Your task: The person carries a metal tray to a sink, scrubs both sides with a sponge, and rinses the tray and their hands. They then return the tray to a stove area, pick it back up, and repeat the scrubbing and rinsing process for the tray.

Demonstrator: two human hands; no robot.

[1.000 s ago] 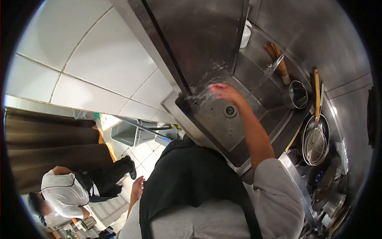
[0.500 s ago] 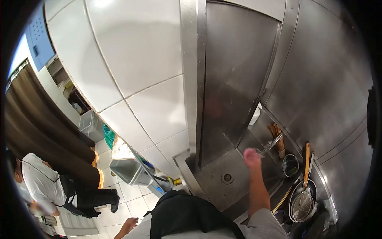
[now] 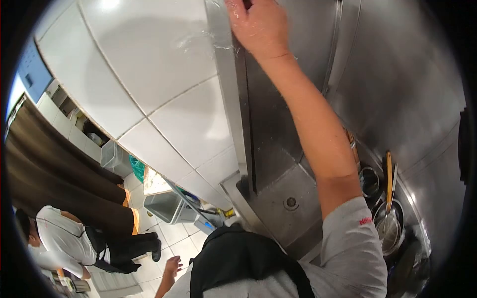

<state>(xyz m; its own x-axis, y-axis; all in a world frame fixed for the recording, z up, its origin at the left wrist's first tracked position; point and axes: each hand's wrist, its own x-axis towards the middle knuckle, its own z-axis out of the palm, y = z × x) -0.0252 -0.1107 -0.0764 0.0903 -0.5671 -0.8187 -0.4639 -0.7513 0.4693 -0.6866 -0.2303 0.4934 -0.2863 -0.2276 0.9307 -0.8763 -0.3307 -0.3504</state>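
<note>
My right hand (image 3: 261, 27) is at the top edge, wet, over the metal edge strip (image 3: 226, 64) between the white tiles (image 3: 174, 54) and a steel panel (image 3: 278, 114). Its fingers are mostly cut off by the frame, so their closure and anything in them cannot be made out. Clear water streaks the strip and tiles beside it. My left hand (image 3: 173, 265) hangs low at the left of the black apron (image 3: 238, 258), fingers apart and holding nothing. Below the panel lies a steel basin floor with a round drain (image 3: 291, 202).
Strainers (image 3: 388, 231) and a wooden-handled tool (image 3: 389, 174) lie at the lower right, near a metal pot (image 3: 368, 181). At the left, a person (image 3: 64, 233) in a white shirt stands beside a brown curtain (image 3: 59, 174). A grey bin (image 3: 164, 206) stands on the tiled floor.
My right hand has moved up and left from above the basin to the metal strip. Water now streaks the tiles. My left hand has risen slightly, and the view has shifted.
</note>
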